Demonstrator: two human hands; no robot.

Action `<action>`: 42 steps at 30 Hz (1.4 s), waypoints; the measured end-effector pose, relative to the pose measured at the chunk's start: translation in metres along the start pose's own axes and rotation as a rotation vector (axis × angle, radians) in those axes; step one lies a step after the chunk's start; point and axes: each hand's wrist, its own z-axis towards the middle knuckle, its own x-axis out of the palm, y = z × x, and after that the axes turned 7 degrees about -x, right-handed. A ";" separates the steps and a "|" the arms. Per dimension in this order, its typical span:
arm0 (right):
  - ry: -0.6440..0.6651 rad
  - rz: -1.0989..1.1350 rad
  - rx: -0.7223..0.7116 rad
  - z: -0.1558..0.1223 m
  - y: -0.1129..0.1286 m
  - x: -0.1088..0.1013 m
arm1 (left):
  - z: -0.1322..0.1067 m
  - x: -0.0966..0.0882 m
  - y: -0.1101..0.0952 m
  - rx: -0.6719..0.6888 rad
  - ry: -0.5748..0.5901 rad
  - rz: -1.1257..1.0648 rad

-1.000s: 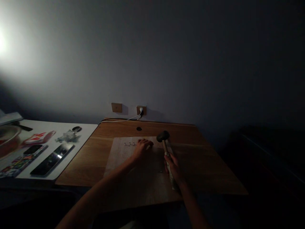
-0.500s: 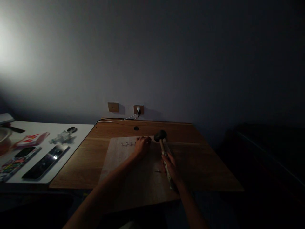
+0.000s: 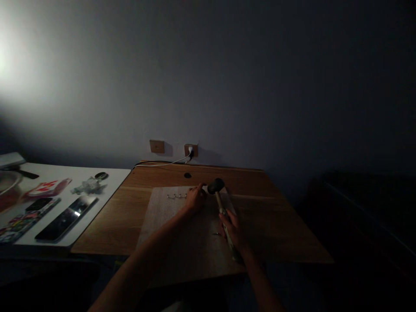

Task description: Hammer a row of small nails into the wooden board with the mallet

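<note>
My right hand (image 3: 232,227) is wrapped around the handle of a mallet (image 3: 216,186), whose dark head is raised at the board's far right. Beside that head, my left hand (image 3: 194,199) rests at the far edge of a pale wooden board (image 3: 182,247), its fingers drawn together. Whatever those fingertips hold is too small and dark to make out. A row of several small metal nails or screws (image 3: 174,196) stands in the board just left of this hand. One loose nail or screw (image 3: 216,234) lies on the board near my right hand.
The board lies on a wooden desk (image 3: 276,216) against the wall. A white table (image 3: 110,182) on the left carries a phone (image 3: 65,219), a crumpled plastic bag (image 3: 89,185), a red-and-white packet (image 3: 47,188) and a tub (image 3: 9,188). Cables run to a wall socket (image 3: 191,150).
The mallet head has shifted slightly left, closer to my left hand. My left fingers have changed position a little. The whole view has moved slightly.
</note>
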 end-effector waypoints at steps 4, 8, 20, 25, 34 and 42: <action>0.030 -0.026 0.005 -0.001 0.001 0.001 | 0.000 0.003 0.005 0.021 -0.019 -0.036; 0.041 -0.049 0.015 0.000 -0.002 0.001 | 0.000 0.003 0.006 0.013 -0.021 -0.034; -0.059 -0.005 0.012 0.000 -0.003 0.000 | -0.029 -0.016 -0.012 0.196 -0.114 0.039; -0.242 -0.008 -0.063 0.002 -0.002 -0.008 | -0.070 -0.048 -0.042 0.745 0.339 0.155; -0.253 0.015 -0.056 0.005 -0.001 -0.011 | -0.090 -0.039 -0.056 0.906 0.357 0.420; -0.252 0.136 0.115 0.000 0.009 -0.004 | -0.018 -0.009 -0.042 0.204 0.018 0.031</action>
